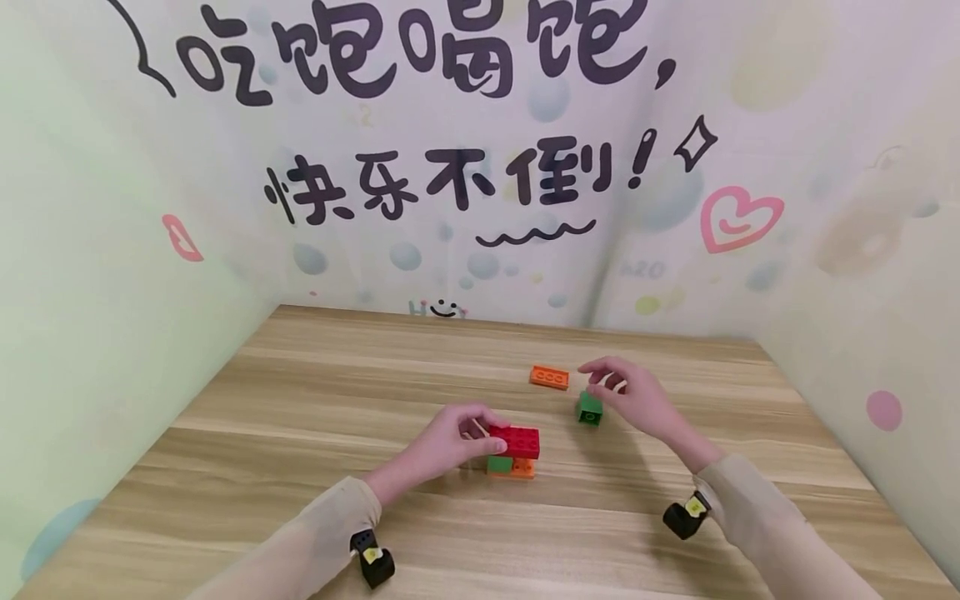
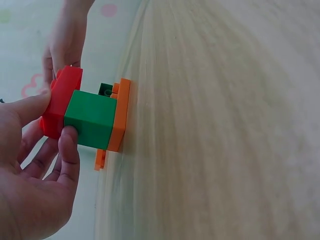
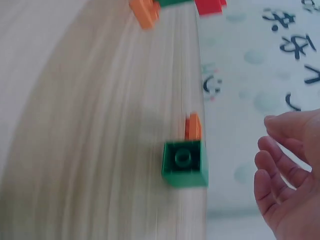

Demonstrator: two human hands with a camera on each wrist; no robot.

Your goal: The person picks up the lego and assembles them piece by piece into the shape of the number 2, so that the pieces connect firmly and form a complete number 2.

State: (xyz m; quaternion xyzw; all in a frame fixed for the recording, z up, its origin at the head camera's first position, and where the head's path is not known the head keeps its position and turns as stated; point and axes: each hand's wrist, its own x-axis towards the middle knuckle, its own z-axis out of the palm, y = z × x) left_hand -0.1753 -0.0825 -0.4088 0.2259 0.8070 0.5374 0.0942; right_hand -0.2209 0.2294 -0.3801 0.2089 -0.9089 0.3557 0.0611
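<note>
My left hand [image 1: 450, 440] pinches a red toy building brick [image 1: 522, 442] between thumb and fingers. The red brick lies across the top of a green brick [image 2: 91, 119], which stands on a flat orange brick [image 2: 121, 116] on the table. One fingertip touches the green brick's side in the left wrist view. My right hand [image 1: 637, 402] hovers above a loose green brick [image 1: 590, 409], holding nothing, with its fingers loosely bent. In the right wrist view a gap separates that hand from the loose green brick, whose hollow side with a round tube faces the camera.
A second flat orange brick [image 1: 550, 377] lies on the wooden table [image 1: 337, 367], behind and left of the loose green brick. A printed cloth [image 1: 450, 275] with writing hangs along the table's back edge. Pale walls stand at both sides.
</note>
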